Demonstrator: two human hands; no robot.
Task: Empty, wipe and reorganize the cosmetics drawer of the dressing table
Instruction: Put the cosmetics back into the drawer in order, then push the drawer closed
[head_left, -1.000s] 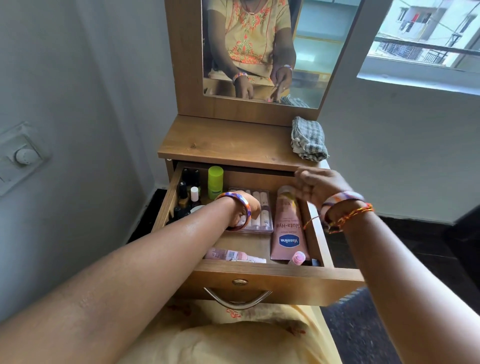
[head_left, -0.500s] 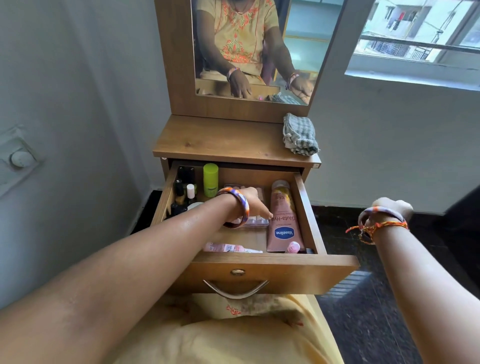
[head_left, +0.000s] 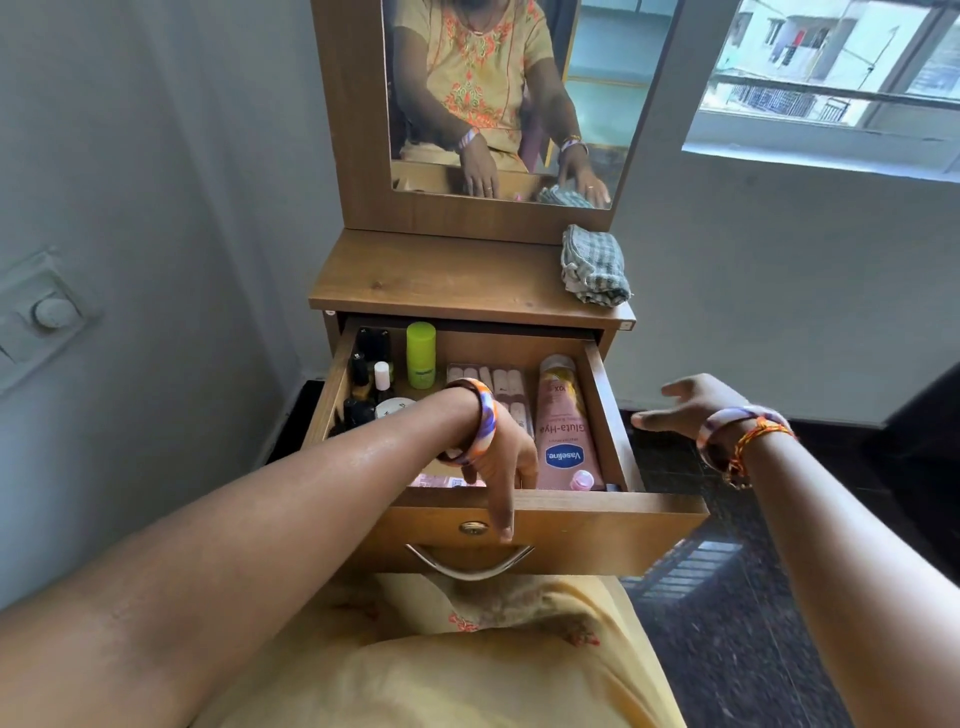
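Here, the left hand (head_left: 501, 467), frame centre, hangs over the drawer (head_left: 561, 530) front, one finger straight down on the wood above the handle (head_left: 470, 564), holding nothing. The right hand (head_left: 680, 408), centre right, hovers spread and empty beside the drawer. Inside lie a Vaseline tube (head_left: 563, 431), green bottle (head_left: 421, 355) and small bottles (head_left: 363, 384); the cloth (head_left: 592, 265) sits on top. Risk: the drawer, already far out, could tip if pulled further.

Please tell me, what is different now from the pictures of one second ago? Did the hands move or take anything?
The left hand drew back from inside the drawer to its front edge, one finger pointing down over the front panel. The right hand left the drawer's right rim and now hangs open beside it. Neither holds anything. The Vaseline tube, green bottle and checked cloth stayed put.
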